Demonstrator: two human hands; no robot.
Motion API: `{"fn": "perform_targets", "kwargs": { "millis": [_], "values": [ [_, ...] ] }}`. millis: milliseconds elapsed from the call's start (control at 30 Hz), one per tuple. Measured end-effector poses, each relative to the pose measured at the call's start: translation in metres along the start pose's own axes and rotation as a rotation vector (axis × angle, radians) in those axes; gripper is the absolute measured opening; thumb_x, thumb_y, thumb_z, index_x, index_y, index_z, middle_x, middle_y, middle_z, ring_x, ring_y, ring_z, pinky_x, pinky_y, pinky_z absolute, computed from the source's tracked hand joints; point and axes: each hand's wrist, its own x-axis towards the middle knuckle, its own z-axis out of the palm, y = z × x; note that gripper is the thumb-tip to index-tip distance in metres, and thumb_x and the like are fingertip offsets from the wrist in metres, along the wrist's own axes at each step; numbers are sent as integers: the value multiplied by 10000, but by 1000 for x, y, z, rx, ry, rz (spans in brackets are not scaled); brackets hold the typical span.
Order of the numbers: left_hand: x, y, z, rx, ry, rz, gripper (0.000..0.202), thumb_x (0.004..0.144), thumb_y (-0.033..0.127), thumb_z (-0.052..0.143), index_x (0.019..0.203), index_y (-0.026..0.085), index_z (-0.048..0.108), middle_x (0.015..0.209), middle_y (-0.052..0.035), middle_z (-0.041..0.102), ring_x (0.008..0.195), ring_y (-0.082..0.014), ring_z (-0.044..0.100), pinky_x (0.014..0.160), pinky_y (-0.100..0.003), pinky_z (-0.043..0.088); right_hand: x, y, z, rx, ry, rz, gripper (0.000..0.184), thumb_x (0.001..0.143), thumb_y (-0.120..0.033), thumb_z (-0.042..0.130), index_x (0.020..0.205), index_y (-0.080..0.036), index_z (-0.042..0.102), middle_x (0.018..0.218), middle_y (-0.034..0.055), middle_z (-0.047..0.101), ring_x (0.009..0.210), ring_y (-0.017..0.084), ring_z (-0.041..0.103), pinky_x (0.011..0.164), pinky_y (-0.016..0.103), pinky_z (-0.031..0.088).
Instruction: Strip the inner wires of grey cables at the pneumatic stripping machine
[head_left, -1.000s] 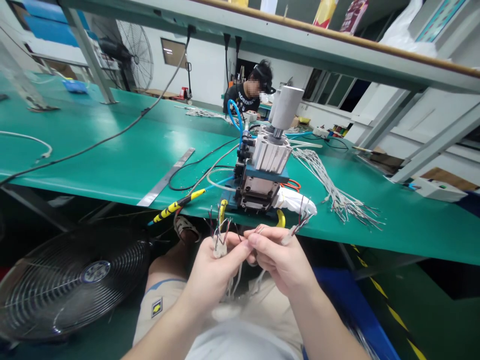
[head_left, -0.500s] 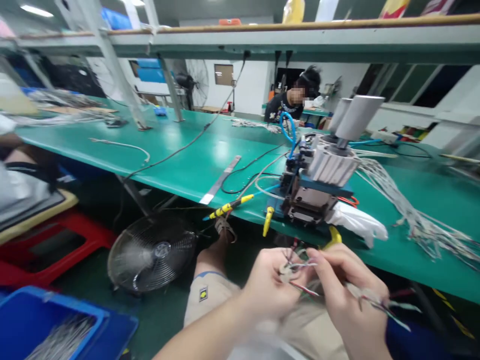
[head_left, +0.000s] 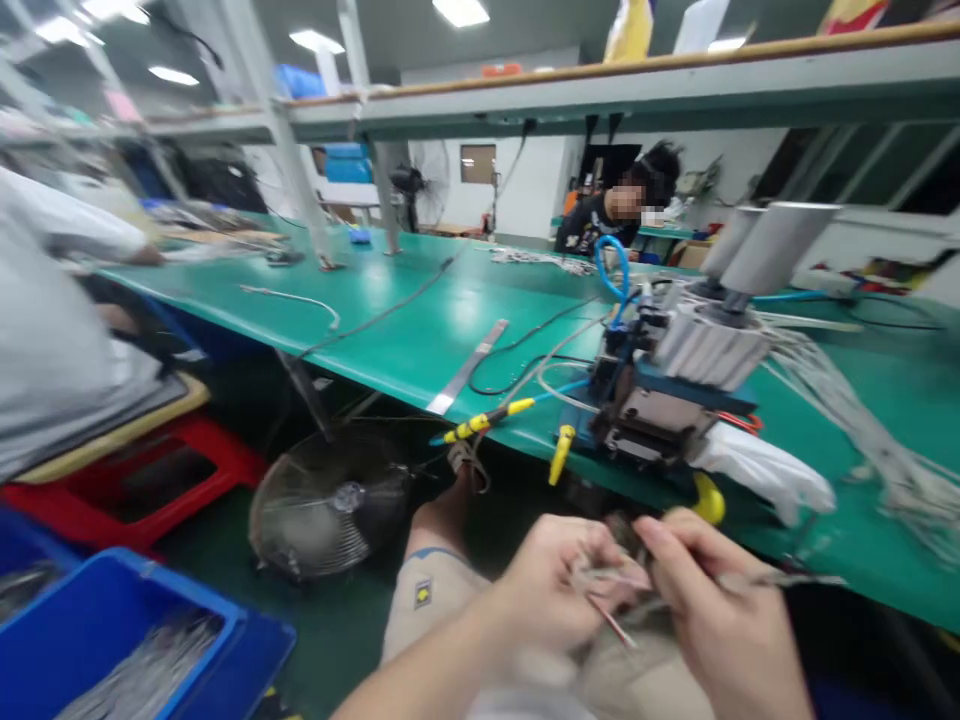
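Both of my hands are over my lap, close together in front of the green table's edge. My left hand (head_left: 559, 580) is closed around thin cables whose split wire ends (head_left: 611, 615), red and white among them, poke out below the fingers. Thumb against forefinger, my right hand (head_left: 712, 600) pinches toward the left one, and a grey cable (head_left: 787, 580) sticks out from its back. Motion blur hides the exact tips in its pinch. Just beyond my hands stands a machine with silver cylinders (head_left: 712, 330) on the table.
A bundle of pale cables (head_left: 862, 400) lies right of the machine on the green table (head_left: 405, 320). A floor fan (head_left: 330, 505) stands beneath the table. At lower left is a blue bin (head_left: 225, 640) of cables. One person sits left; another works across the table.
My view has swung left, so the table and machine appear shifted right. The right hand's tips have drawn slightly apart from the left hand. More of the person on the left shows.
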Motion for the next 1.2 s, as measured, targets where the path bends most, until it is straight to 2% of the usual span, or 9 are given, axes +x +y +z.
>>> {"fn": "perform_targets", "kwargs": {
  "millis": [100,200,333,500,667,800,967,1067,1200],
  "values": [
    [-3,4,2,-22,129,-55,348,831,396,679,599,145,610,603,-42,620,585,-128,555,582,-232,458,11,-2,6,263,-82,300,440,701,-456,831,522,-157,564,442,-88,300,377,30,200,357,197,133],
    [-1,2,4,-95,189,-50,327,859,362,665,614,146,647,596,-34,644,595,-125,569,621,-228,469,16,-7,7,406,-81,420,368,648,-451,875,659,-129,697,415,-123,247,369,9,147,359,167,106],
    [3,-1,8,-156,237,-25,297,864,313,677,614,155,654,598,-14,661,611,-113,583,651,-208,475,14,-13,5,487,-67,440,390,696,-472,844,882,-137,773,532,-63,454,368,-10,183,344,151,113],
    [3,-1,8,-101,225,17,290,885,315,658,640,159,658,628,-6,659,630,-114,587,651,-210,477,12,-11,1,402,-67,388,314,669,-410,877,799,-145,767,447,-85,396,368,2,202,355,155,148],
    [2,6,8,29,216,50,292,886,309,631,648,142,654,628,-16,636,592,-114,566,569,-204,463,12,-8,0,280,-42,350,281,671,-390,876,759,-150,757,536,-23,547,393,14,267,368,174,181],
    [2,9,8,21,215,52,303,889,325,623,649,142,657,630,-21,641,597,-121,574,578,-210,472,11,-9,-1,309,-92,332,262,735,-398,833,768,-148,762,470,-57,456,390,19,224,369,182,162],
    [1,8,6,88,193,38,305,899,324,607,657,140,634,638,-23,620,609,-126,554,574,-218,456,13,-9,-2,256,-77,302,241,756,-387,822,818,-160,766,543,-25,543,407,28,254,378,193,172],
    [1,8,4,126,168,41,303,911,326,595,673,140,624,643,-20,598,617,-128,545,575,-221,442,16,-10,-3,236,-78,298,217,748,-354,829,778,-151,759,502,-47,481,407,27,251,381,192,162],
    [1,11,1,142,72,71,296,911,311,591,675,139,640,645,-30,604,609,-132,547,574,-230,435,22,-15,-5,454,-171,478,197,704,-300,821,673,-128,730,431,-101,323,375,8,156,363,179,98]
  ]
}}
